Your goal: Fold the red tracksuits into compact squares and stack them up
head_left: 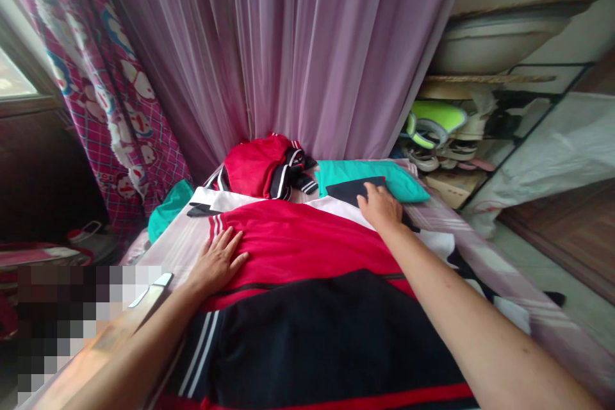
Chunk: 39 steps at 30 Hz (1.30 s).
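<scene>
Beyond the red-black garment (298,237), bundle (250,168), curtain (307,57)

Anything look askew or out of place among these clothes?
Yes: the crumpled garment by the purple curtain lies in a heap, at odds with the spread garment, largely flat under the left hand. No spill or damage shows.

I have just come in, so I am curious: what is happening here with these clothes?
A person has a red and black garment spread out on a plaid cloth. The left hand lies flat on the red part, beside a white-striped edge. The right hand is at a piece of black fabric overlapping a teal bundle; whether it grips is unclear. Behind, a crumpled red and black bundle lies near the purple curtain.
</scene>
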### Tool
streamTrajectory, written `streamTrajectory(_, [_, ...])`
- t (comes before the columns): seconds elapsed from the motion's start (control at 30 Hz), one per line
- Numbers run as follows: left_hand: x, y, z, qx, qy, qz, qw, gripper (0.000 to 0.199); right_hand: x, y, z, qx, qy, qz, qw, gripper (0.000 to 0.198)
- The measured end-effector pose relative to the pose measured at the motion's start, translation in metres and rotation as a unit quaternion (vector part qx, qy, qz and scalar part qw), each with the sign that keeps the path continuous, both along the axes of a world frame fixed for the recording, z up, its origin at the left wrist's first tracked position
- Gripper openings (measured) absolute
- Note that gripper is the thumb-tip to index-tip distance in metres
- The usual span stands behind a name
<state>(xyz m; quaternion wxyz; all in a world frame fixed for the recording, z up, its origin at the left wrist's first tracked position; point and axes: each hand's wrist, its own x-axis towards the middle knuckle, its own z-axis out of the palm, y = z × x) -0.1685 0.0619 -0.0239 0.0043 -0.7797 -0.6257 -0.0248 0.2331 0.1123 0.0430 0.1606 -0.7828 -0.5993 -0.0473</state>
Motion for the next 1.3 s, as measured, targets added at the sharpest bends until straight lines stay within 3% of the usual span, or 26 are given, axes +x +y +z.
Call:
streamTrajectory(0.1, [0.000, 0.000, -0.004, 0.016, 0.004, 0.000, 1.000, 0.064, 0.029, 0.031, 0.008, 0.017, -0.005, -0.052, 0.998, 0.068])
streamTrajectory(0.3, [-0.006, 0.000, -0.014, 0.053, -0.009, -0.013, 0.998, 0.064, 0.054, 0.072, -0.001, -0.066, -0.017, 0.009, 0.998, 0.085])
streamTrajectory(0.37, [-0.008, 0.000, -0.015, 0.058, -0.008, -0.016, 0.998, 0.065, 0.053, 0.076, -0.003, -0.102, -0.029, 0.010, 0.994, 0.078])
streamTrajectory(0.47, [-0.009, 0.001, -0.017, 0.057, -0.006, -0.016, 0.998, 0.066, 0.052, 0.072, 0.002, -0.127, -0.058, 0.016, 0.990, 0.042])
streamTrajectory(0.57, [-0.010, 0.001, -0.018, 0.058, -0.011, -0.016, 0.998, 0.065, 0.060, 0.060, 0.016, -0.015, -0.096, 0.047, 0.994, 0.020])
streamTrajectory(0.67, [-0.009, 0.002, -0.018, 0.054, -0.011, -0.019, 0.998, 0.066, 0.072, 0.051, 0.029, 0.140, -0.103, 0.041, 0.984, 0.018])
streamTrajectory(0.73, [-0.008, 0.002, -0.017, 0.050, -0.008, -0.017, 0.999, 0.066, 0.077, 0.050, 0.033, 0.183, -0.107, 0.024, 0.977, 0.019])
streamTrajectory(0.8, [-0.006, 0.002, -0.015, 0.049, -0.005, -0.012, 0.999, 0.066, 0.075, 0.054, 0.028, 0.174, -0.125, 0.028, 0.976, 0.018])
streamTrajectory(1.0, [-0.003, 0.000, -0.010, 0.039, -0.001, -0.009, 0.999, 0.065, 0.064, 0.074, -0.008, 0.061, -0.139, 0.002, 0.988, 0.026])
streamTrajectory(1.07, [-0.002, -0.001, -0.008, 0.033, 0.004, -0.007, 0.999, 0.065, 0.063, 0.076, -0.016, 0.062, -0.132, -0.011, 0.989, 0.030])
streamTrajectory(1.13, [-0.002, -0.001, -0.007, 0.030, 0.005, -0.007, 1.000, 0.065, 0.058, 0.071, -0.019, 0.108, -0.126, -0.003, 0.986, 0.034])
streamTrajectory(1.23, [-0.001, -0.001, -0.007, 0.029, 0.005, -0.003, 1.000, 0.065, 0.039, 0.047, -0.025, 0.177, -0.113, 0.088, 0.974, 0.042])
streamTrajectory(1.3, [-0.001, 0.000, -0.006, 0.024, 0.006, -0.003, 1.000, 0.066, 0.022, 0.022, -0.036, 0.156, -0.102, 0.201, 0.962, 0.048])
